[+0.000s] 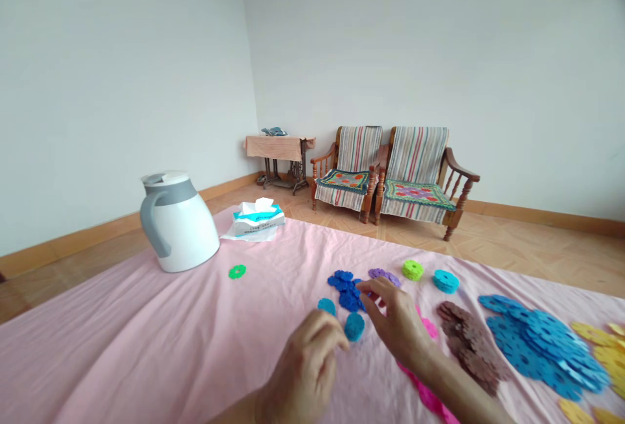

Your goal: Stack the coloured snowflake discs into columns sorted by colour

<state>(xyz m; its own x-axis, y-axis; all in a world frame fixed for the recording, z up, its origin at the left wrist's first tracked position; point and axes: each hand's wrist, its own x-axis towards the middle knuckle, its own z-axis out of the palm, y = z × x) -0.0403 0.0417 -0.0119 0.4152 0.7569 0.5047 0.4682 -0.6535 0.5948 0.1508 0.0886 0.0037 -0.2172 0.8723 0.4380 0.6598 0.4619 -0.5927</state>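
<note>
rumpled cloth [185, 333] wants a light touch on dark blue discs [348, 298]; my right hand [398, 320] and left hand [308, 357] have bent fingers, any grip unclear

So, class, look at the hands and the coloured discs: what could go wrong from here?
The right hand is beside the loose pile of dark blue, notched plastic discs, close to the purple notched discs; the colours might get mixed.
The right forearm crosses the bright pink notched discs in this view and could brush them out of place.
If tugged, the wrinkled pale pink cloth might topple the round turquoise stack of discs.
</note>
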